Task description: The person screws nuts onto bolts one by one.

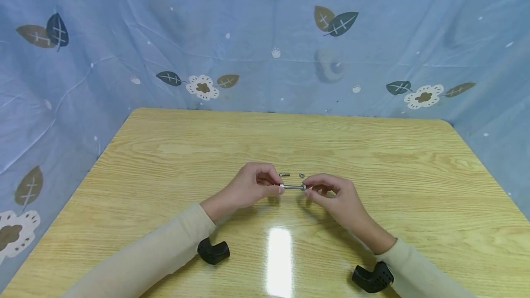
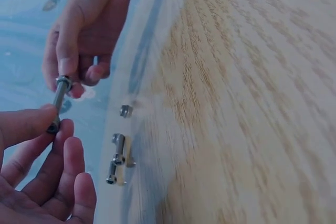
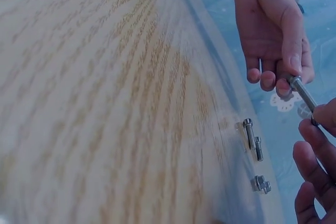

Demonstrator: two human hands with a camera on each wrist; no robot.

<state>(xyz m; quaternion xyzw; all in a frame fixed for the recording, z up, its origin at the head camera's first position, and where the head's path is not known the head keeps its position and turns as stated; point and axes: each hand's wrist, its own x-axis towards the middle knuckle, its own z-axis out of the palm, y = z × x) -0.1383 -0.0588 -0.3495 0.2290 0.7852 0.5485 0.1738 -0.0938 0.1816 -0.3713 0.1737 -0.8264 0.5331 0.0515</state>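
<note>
A long silver bolt (image 1: 293,187) is held level between the two hands, above the table. My left hand (image 1: 251,186) pinches its socket head between thumb and index finger, the other fingers loosely bent. At the far end of the shank, my right hand (image 1: 338,197) pinches a nut (image 2: 64,81) with thumb and fingertips. In the right wrist view the shank (image 3: 304,94) shows bare between the hands. Just beyond the hands lie two loose bolts, a longer one (image 3: 249,131) and a shorter one (image 3: 259,149), with loose nuts (image 3: 262,183) beside them.
The wood-grain table (image 1: 198,141) spreads around the hands, with a bright light reflection (image 1: 279,261) near the front. Blue curtain cloth (image 1: 273,26) with leaf and flower prints hangs behind and at the sides. Black wrist mounts (image 1: 213,251) hang beneath both sleeves.
</note>
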